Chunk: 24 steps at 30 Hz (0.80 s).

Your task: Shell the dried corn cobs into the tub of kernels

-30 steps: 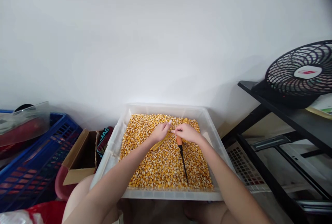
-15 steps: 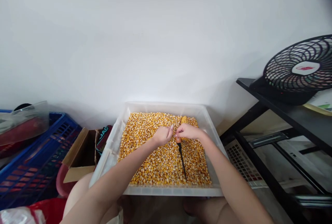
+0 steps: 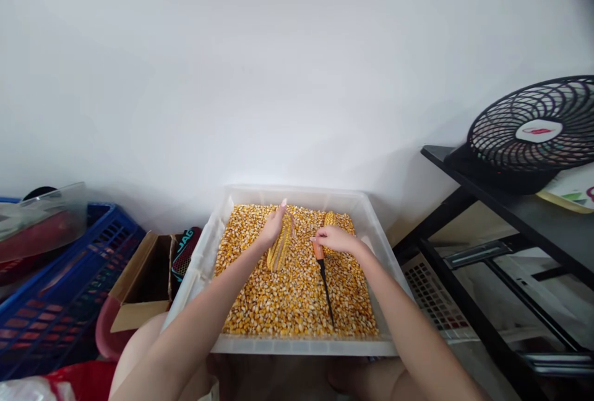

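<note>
My left hand (image 3: 273,226) is closed around a corn cob (image 3: 279,251) that slants over the loose kernels. Its rows of yellow kernels show pale stripes between them. To the right, my right hand (image 3: 336,238) pinches the top of an orange-handled screwdriver (image 3: 318,250). The dark shaft points down and toward me, with its tip at the kernels near the front. A second corn cob (image 3: 329,218) lies just behind my right hand, partly covered by it. Loose corn kernels (image 3: 264,308) fill the translucent plastic tub (image 3: 301,345) under both hands.
A black fan (image 3: 538,132) stands on a dark shelf frame (image 3: 501,203) at the right. On the left are a blue crate (image 3: 111,234), an open cardboard box (image 3: 139,314) and a pink basin (image 3: 106,336). A white wall (image 3: 297,79) rises behind the tub.
My left hand has moved left and slightly up, away from my right hand, and a corn cob now shows in it. My right hand stays at the screwdriver handle, its fingers shifted slightly.
</note>
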Each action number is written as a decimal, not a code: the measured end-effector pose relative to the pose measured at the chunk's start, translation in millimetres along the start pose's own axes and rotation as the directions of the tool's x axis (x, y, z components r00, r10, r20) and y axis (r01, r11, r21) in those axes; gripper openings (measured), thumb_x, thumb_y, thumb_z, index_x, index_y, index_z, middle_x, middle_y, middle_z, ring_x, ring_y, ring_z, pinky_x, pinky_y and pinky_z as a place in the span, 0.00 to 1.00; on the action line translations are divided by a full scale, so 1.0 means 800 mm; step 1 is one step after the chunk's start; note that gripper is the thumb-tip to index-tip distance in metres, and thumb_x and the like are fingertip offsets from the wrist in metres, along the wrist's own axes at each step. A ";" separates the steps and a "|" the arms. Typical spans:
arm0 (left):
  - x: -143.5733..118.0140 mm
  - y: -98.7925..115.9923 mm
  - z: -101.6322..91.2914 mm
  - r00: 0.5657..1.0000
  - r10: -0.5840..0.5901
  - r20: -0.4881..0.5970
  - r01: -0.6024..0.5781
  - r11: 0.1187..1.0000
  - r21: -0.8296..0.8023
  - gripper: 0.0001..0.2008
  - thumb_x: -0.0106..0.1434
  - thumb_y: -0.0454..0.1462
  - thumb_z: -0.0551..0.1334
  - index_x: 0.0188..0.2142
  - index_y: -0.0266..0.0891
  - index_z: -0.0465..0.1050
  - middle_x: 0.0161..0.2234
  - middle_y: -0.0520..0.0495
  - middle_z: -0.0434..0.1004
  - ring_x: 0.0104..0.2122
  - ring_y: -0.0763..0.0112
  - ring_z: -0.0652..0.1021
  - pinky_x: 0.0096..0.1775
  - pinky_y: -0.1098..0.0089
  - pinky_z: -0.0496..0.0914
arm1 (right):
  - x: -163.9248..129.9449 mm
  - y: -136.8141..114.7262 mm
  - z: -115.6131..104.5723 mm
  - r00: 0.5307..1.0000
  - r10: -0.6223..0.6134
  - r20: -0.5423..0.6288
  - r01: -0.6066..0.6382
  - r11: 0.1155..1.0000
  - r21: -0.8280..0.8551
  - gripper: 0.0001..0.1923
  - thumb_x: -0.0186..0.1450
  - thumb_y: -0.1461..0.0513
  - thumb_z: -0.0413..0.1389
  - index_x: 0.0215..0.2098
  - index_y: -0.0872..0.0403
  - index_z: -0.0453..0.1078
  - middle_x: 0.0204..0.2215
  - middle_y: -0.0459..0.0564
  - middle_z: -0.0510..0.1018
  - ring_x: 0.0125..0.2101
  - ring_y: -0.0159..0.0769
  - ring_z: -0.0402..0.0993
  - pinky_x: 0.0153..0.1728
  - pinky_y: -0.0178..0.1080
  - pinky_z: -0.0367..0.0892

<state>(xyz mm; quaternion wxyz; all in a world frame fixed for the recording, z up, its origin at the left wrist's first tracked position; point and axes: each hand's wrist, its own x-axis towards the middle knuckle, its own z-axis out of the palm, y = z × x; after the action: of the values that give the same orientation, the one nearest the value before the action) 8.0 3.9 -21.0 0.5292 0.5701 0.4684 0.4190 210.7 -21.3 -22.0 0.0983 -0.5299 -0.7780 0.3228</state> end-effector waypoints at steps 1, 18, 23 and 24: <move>0.002 0.001 -0.004 0.998 -0.053 0.016 0.054 0.994 -0.091 0.31 0.56 0.60 0.42 0.24 0.38 0.69 0.18 0.46 0.69 0.21 0.67 0.71 0.27 0.67 0.65 | 0.003 0.000 0.004 0.999 0.007 -0.038 -0.008 1.000 -0.026 0.17 0.61 0.54 0.49 0.20 0.56 0.66 0.16 0.43 0.66 0.19 0.29 0.60 0.21 0.31 0.49; -0.004 -0.029 0.007 0.986 0.129 -0.106 -0.121 0.990 0.076 0.18 0.55 0.47 0.58 0.40 0.39 0.62 0.35 0.49 0.69 0.36 0.69 0.72 0.42 0.67 0.64 | 0.022 -0.006 0.051 0.950 0.071 -0.304 -0.084 0.996 -0.030 0.11 0.64 0.60 0.47 0.32 0.56 0.69 0.28 0.51 0.74 0.29 0.33 0.67 0.30 0.33 0.56; -0.010 -0.038 0.014 0.975 0.207 -0.079 -0.191 0.966 0.173 0.20 0.55 0.46 0.59 0.44 0.39 0.60 0.44 0.45 0.66 0.45 0.67 0.68 0.49 0.68 0.60 | 0.028 -0.005 0.053 0.859 -0.036 -0.510 -0.002 0.997 -0.075 0.11 0.63 0.61 0.47 0.34 0.57 0.69 0.35 0.55 0.71 0.40 0.38 0.64 0.43 0.38 0.57; -0.011 -0.038 0.013 0.976 0.191 -0.104 -0.172 0.971 0.168 0.20 0.55 0.46 0.59 0.43 0.39 0.61 0.44 0.45 0.67 0.45 0.67 0.68 0.48 0.69 0.60 | 0.029 -0.009 0.053 0.840 -0.021 -0.541 0.009 1.000 -0.025 0.12 0.63 0.60 0.47 0.36 0.57 0.69 0.36 0.55 0.71 0.42 0.39 0.64 0.45 0.39 0.57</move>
<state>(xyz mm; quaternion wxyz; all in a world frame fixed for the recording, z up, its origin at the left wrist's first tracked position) 14.0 -6.6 -52.3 0.4130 0.6247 0.4768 0.4603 174.4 -19.2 -55.1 0.3107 -0.5944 -0.7263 0.1508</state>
